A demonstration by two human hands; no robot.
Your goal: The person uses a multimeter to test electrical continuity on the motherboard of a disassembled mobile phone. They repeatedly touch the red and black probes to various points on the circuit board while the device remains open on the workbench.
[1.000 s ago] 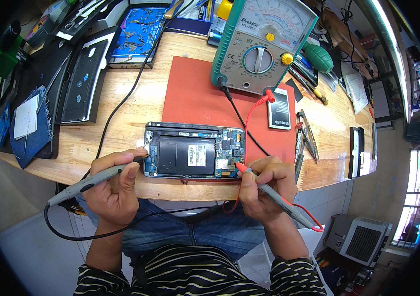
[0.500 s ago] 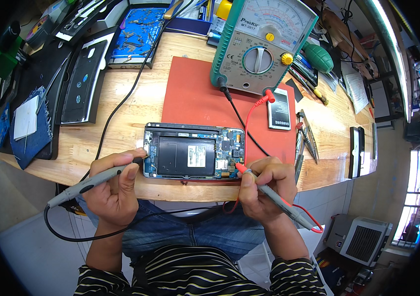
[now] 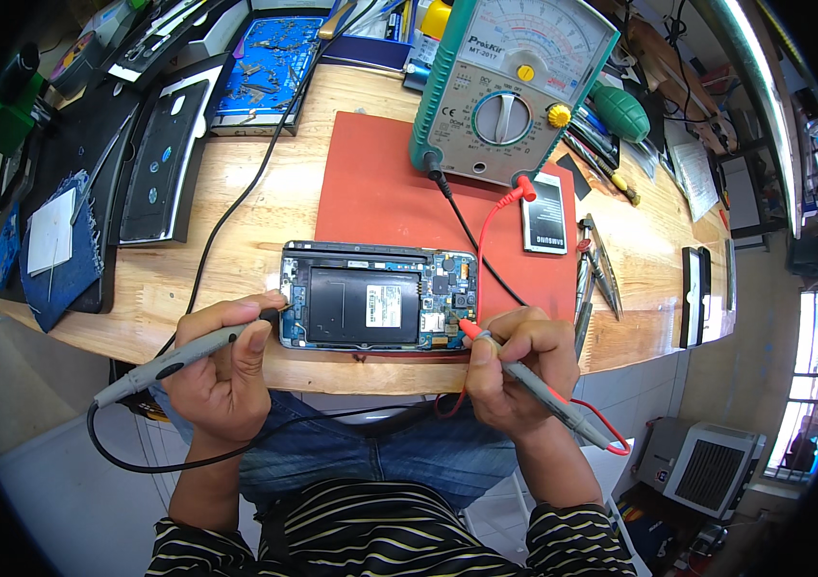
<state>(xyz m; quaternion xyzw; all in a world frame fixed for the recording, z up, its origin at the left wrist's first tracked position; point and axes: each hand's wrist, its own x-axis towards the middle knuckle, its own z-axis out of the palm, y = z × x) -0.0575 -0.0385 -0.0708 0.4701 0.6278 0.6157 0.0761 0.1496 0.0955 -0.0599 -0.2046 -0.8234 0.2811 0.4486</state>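
An opened smartphone (image 3: 332, 300) lies flat near the bench's front edge, its circuit boards and bare battery bay facing up. My left hand (image 3: 222, 375) pinches a grey probe with a black tip (image 3: 169, 362), which points at the phone's left end. In my right hand (image 3: 529, 370) is a grey probe with a red tip (image 3: 551, 404), slanting to the phone's lower right corner. Whether either tip touches metal is too small to tell. Leads join an analog multimeter (image 3: 508, 96) standing behind the phone.
A red mat (image 3: 380, 183) lies under the multimeter and a phone battery (image 3: 545, 216). Tweezers (image 3: 604, 269) rest right of the mat. At left are a phone shell (image 3: 161, 159), blue cloth (image 3: 68, 260) and a blue tray of small parts (image 3: 270, 62). A green blower bulb (image 3: 620, 113) sits at back right.
The phone and the mat under it have shifted very slightly. Both hands hold their probes in nearly the same places.
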